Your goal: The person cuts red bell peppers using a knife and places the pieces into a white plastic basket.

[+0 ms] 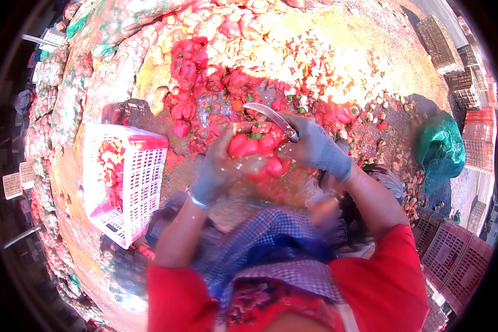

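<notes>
My left hand (218, 171), in a grey glove with a bangle at the wrist, grips a red bell pepper (255, 148) from below and the left. My right hand (315, 148), also gloved, is closed on the handle of a curved knife (268, 114). The blade arcs over the pepper's green stem end. Both hands hover above a heap of red peppers (196, 83) and cut scraps on the ground.
A pink and white plastic crate (130, 182) with red peppers in it stands to my left. Mesh sacks (61, 99) of produce line the left side. A green net bag (440, 149) lies at the right, with stacked crates (454, 254) beyond and below it.
</notes>
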The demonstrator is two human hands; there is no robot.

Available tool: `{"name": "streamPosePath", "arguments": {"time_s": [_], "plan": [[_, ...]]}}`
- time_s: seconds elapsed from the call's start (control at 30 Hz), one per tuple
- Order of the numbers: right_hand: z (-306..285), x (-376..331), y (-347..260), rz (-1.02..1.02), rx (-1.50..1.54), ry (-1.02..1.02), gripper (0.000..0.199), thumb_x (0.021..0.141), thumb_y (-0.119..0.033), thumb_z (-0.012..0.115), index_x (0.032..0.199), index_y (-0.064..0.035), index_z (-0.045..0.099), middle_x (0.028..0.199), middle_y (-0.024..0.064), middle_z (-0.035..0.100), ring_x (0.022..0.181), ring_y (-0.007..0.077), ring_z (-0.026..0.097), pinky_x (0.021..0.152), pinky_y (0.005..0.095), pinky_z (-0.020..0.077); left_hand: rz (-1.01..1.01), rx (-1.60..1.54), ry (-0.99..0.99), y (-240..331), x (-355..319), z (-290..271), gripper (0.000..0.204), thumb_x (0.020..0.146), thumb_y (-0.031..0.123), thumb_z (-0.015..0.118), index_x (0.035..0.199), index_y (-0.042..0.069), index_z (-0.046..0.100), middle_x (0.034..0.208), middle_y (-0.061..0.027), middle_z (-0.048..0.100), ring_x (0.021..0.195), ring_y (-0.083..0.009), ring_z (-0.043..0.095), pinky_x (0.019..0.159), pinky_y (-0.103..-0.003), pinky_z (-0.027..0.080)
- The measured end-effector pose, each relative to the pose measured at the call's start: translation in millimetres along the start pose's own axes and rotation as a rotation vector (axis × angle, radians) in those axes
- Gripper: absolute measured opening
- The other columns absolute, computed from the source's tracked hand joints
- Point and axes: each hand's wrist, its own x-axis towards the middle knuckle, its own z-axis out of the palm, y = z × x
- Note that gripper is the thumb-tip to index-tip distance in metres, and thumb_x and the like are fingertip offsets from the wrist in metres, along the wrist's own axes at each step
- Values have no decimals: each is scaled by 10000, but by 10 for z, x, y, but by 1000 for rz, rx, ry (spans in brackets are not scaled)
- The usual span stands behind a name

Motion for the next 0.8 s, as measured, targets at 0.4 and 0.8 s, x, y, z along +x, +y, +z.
{"name": "streamPosePath", "arguments": {"time_s": [0.4,0.8], "plan": [[-179,-40,90,-49,215,-112,616,732,-169,813,1278,-43,561,758,106,600,704,122,560,659,347,492,57,-114,-56,-64,-70,-178,624,751,13,769,1310,-17,495,1240,-139,571,1120,-225,575,930,-368,530],[6,-14,190,140,751,-69,497,850,-133,713,1301,-5,549,892,38,653,805,83,605,703,288,510,112,-123,29,138,-27,-56,648,899,345,629,1365,-47,406,1303,-171,533,1200,-286,547,1047,-421,434]]}}
